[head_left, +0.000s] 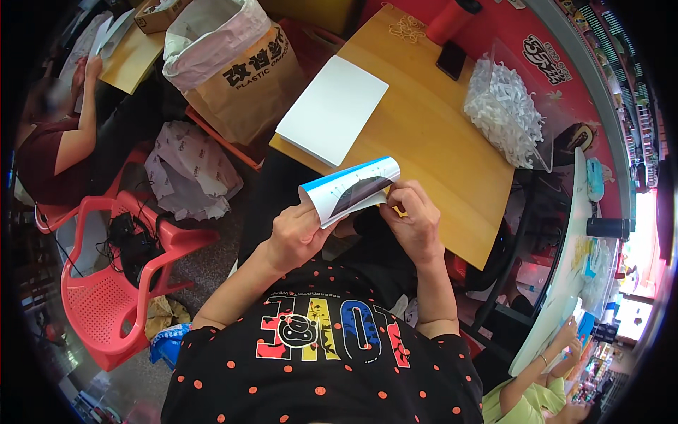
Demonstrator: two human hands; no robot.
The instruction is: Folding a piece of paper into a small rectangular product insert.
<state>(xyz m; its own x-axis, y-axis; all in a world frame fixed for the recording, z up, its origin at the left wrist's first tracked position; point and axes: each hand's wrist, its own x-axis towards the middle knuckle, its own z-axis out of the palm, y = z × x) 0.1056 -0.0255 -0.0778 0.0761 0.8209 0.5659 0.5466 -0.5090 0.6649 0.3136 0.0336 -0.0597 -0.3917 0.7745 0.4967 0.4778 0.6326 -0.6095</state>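
Between my hands, just off the table's near edge, is a curled printed paper sheet (351,185) in white and blue with a dark shape on it. My left hand (295,232) is closed on its left end, some fingers hidden behind the paper. At the right end my right hand (414,222) pinches the lower edge between thumb and fingers. Beyond the sheet, a neat stack of white paper (333,109) lies on the yellow wooden table (431,155). Whether the curled piece is one sheet or more, I cannot tell.
On the table are a clear bin of white paper strips (503,113), a black phone (450,60), a red cylinder (452,21) and rubber bands (406,30). Left stand a large paper bag (229,85) and red plastic chair (106,307). People sit at left (56,141) and lower right (526,399).
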